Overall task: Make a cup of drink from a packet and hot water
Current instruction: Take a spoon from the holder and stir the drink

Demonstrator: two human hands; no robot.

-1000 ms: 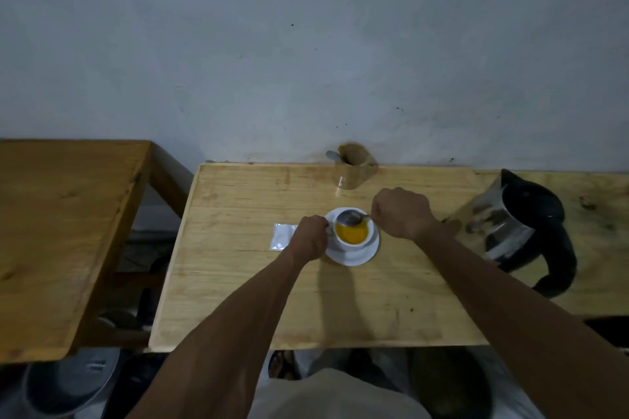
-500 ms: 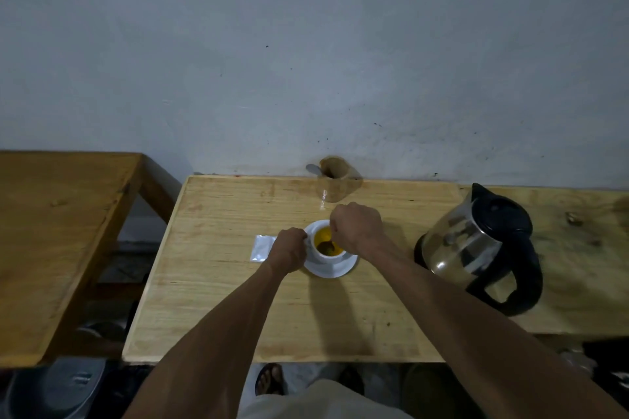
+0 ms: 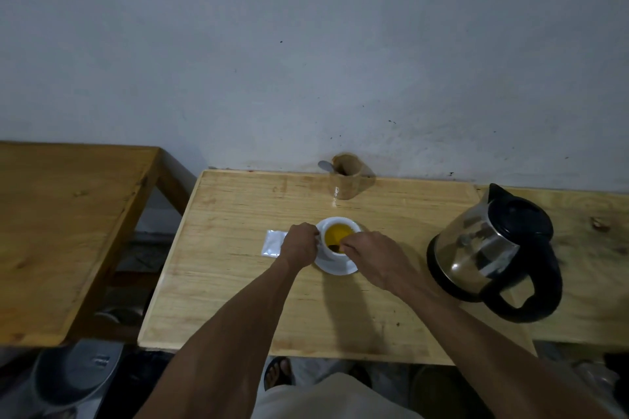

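Note:
A white cup (image 3: 343,225) full of yellow drink stands on a white saucer (image 3: 335,267) in the middle of the light wooden table (image 3: 238,275). My left hand (image 3: 301,243) grips the cup's left side at the handle. My right hand (image 3: 369,250) pinches a spoon (image 3: 335,247) whose bowl dips into the drink at the cup's near edge; the handle is hidden by my fingers. A silvery packet (image 3: 273,242) lies flat just left of my left hand. A steel kettle (image 3: 490,248) with a black lid and handle stands to the right.
A wooden holder (image 3: 345,180) with a spoon in it stands at the back edge by the wall. A darker wooden table (image 3: 61,231) stands to the left across a gap. Another wooden surface (image 3: 585,248) adjoins on the right. A grey lidded pot (image 3: 75,381) sits on the floor.
The spoon went from above the cup down into the drink, and my right hand has moved round from the cup's far side to its near right side. My left hand stays on the cup.

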